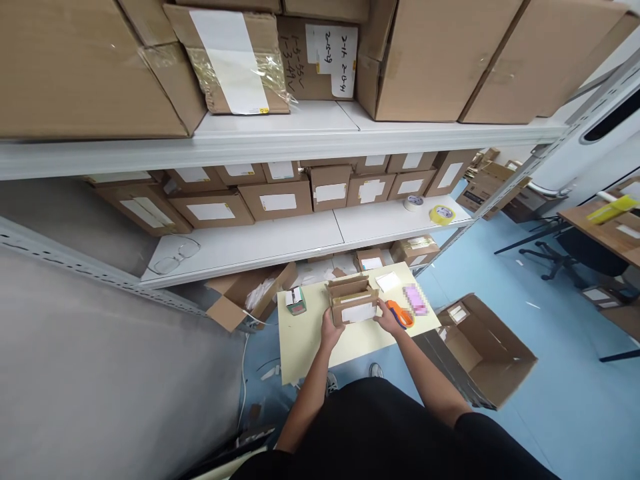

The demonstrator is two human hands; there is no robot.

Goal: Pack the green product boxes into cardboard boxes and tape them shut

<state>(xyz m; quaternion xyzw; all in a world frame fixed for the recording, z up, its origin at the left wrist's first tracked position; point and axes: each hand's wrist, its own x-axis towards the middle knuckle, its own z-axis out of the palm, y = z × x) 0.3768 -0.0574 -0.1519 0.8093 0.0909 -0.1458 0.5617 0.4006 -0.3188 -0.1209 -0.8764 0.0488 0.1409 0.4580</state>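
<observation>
A small cardboard box [353,301] with a white label on its near side stands over the pale yellow table [305,340], its top flaps raised. My left hand [330,329] grips its lower left corner, and on the right side my right hand [387,319] holds it. Just beyond my right hand lies an orange tape dispenser [401,313] with a blue part. A pink blurred object [415,299] is to its right. White papers [388,281] rest behind the box. Toward the table's left end sits a small green box [296,301] with a white top.
A metal shelf [280,241] behind the table carries labelled cartons, glasses [176,257] and two tape rolls [442,215]. An open carton [250,293] stands left of the table. On the blue floor at right is a large open carton [480,350]. A desk [595,230] is farther right.
</observation>
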